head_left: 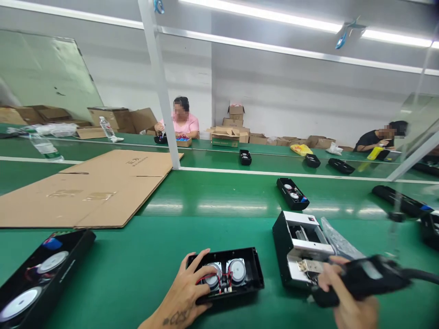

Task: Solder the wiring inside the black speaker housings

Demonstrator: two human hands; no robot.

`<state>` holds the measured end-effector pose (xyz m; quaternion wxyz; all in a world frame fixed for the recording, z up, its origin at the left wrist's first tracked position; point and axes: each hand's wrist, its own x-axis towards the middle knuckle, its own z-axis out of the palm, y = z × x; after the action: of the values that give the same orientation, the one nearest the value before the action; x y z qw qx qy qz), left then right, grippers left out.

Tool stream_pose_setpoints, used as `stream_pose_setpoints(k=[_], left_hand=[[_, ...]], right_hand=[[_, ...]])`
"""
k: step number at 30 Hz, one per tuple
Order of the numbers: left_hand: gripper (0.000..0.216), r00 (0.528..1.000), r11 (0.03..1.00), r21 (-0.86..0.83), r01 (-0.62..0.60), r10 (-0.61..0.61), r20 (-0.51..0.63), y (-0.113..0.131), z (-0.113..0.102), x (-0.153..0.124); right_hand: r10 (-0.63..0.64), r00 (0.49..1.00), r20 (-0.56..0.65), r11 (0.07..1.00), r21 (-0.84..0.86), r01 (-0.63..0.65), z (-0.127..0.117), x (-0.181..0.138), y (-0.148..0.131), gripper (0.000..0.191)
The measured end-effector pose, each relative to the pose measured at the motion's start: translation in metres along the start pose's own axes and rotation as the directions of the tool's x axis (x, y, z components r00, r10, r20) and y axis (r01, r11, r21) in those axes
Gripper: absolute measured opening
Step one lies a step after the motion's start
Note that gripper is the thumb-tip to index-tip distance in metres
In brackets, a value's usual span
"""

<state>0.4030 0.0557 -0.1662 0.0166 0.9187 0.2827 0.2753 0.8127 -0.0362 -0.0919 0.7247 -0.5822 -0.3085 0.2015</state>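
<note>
Left fingers (199, 259) partly hide speaker casing (254, 269) | right fingers (334, 278), tool (384, 278) blurred

Head cam looks fwd/down, L hand (187, 287) & R hand (345, 297) close, wall (274, 91) far.

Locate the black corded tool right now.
Head view, lower right: the black corded tool is in the person's right grip, close by the silver-and-black machine on the green table.

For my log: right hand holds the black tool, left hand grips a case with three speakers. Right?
Not three: the head view shows two speakers in the case. The left hand grips it, and the right hand holds the black tool.
</note>
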Motion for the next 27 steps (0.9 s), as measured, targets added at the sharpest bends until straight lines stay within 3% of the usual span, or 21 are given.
stream_pose_setpoints(k=[3,5,10,14,19,23,27], left_hand=[[0.023,1.0,1.0,0.003,0.0,0.0,-0.001,0.001,0.004,0.005],[0.022,1.0,1.0,0.007,-0.001,0.001,-0.009,0.004,0.012,0.009],[0.026,0.999,0.999,-0.009,0.035,-0.034,0.04,0.012,0.029,0.018],[0.026,0.995,0.999,-0.01,0.048,-0.047,0.087,0.013,0.027,0.021],[0.027,0.988,0.998,-0.022,0.066,-0.062,0.142,0.016,0.021,0.026],[0.023,0.98,0.995,-0.065,0.081,-0.067,0.188,0.028,0.017,0.036],[0.019,0.975,0.989,-0.086,0.119,-0.1,0.199,0.037,0.016,0.04]], right_hand=[[-0.159,0.974,-0.16,0.986,0.026,0.165,-0.008,0.017,-0.024,0.06],[-0.211,0.962,-0.176,0.974,0.047,0.222,-0.004,0.024,-0.033,0.053],[-0.167,0.985,-0.046,0.984,-0.062,0.164,0.019,0.031,-0.036,0.044],[-0.154,0.984,0.085,0.961,-0.219,0.17,0.026,0.025,-0.044,0.04],[-0.035,0.962,0.271,0.955,-0.275,0.112,0.022,0.007,-0.049,0.04],[-0.019,0.949,0.315,0.992,-0.114,0.058,0.029,-0.016,-0.05,0.048],[-0.135,0.882,0.452,0.962,0.273,0.008,0.061,-0.044,-0.06,0.033]])
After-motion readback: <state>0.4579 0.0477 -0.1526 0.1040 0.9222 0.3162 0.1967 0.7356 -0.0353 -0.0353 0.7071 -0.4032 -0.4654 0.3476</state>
